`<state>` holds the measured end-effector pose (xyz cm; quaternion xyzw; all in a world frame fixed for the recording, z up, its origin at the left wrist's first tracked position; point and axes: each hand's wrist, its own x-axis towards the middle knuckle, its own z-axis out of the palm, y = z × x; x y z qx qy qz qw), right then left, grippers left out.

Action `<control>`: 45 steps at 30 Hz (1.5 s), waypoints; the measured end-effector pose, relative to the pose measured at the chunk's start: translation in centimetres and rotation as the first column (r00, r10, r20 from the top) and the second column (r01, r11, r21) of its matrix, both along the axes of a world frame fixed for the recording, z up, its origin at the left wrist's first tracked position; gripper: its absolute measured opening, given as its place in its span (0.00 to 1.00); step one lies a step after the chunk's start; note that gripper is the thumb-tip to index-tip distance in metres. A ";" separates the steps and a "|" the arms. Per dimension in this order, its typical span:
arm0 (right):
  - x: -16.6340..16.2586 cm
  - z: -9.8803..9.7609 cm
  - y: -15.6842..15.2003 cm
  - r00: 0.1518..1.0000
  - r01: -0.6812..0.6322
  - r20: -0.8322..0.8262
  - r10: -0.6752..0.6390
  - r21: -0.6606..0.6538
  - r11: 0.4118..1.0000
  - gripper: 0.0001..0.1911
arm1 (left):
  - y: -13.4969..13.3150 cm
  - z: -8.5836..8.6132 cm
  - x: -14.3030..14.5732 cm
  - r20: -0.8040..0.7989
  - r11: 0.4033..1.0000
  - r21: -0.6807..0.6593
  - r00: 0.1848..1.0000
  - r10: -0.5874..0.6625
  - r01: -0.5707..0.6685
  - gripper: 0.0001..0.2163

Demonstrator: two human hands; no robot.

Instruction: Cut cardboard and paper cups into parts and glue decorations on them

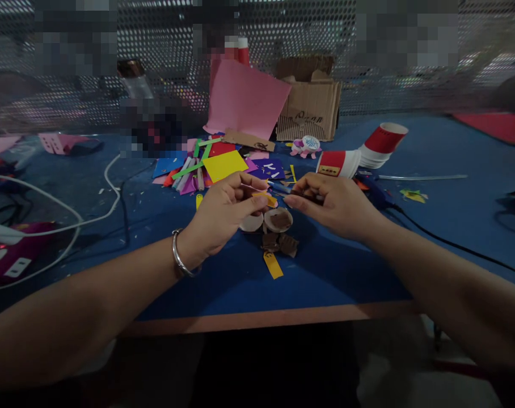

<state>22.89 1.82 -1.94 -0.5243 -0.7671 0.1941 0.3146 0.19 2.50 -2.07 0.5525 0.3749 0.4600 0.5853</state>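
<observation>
My left hand (227, 212) is closed, pinching a small piece of orange-yellow paper (265, 199) between thumb and fingers. Opposite it, my right hand (332, 204) is closed too, its thumb and fingertips close together. A slim blue pen-like thing (279, 186) shows at the right fingertips; whether they grip it is hard to tell. Below the hands sit two small round pale pieces, one of them a disc (278, 220) with brown cardboard on it. Brown cardboard scraps (288, 245) and a yellow paper strip (273, 265) lie nearer the table edge.
Coloured paper sheets and strips, including a yellow sheet (226, 165), pile up beyond the hands. Red-and-white paper cups (383, 144), a cardboard box (309, 107) and a pink sheet (247, 96) stand behind. A black cord (444, 235) and a white cable (81, 222) cross the blue table.
</observation>
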 end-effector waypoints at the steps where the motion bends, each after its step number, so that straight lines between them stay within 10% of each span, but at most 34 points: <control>1: 0.3 -0.1 0.3 0.998 0.017 0.056 -0.015 -0.028 0.999 0.20 | 0.1 0.1 -0.2 -0.009 1.000 0.011 1.000 0.002 -0.002 0.09; 13: 0.3 0.0 0.4 0.754 0.209 0.642 -0.141 -0.030 0.978 0.20 | -1.1 0.7 -2.2 -0.563 0.907 0.231 0.809 -0.170 0.352 0.04; 18: -0.4 0.8 -0.5 0.632 0.207 0.763 -0.139 0.007 0.978 0.22 | -1.8 2.5 -2.4 -0.815 0.859 -0.010 0.494 -0.303 0.512 0.04; 22: -0.7 0.9 -0.8 0.606 0.201 0.784 -0.135 0.013 0.979 0.23 | -2.3 3.2 -2.5 -0.960 0.795 0.096 0.265 -0.084 0.600 0.06; 45: -0.8 0.5 -1.4 0.578 0.154 0.803 -0.145 0.067 0.986 0.21 | -5.2 1.7 0.3 -0.969 0.736 0.164 0.249 -0.007 0.657 0.13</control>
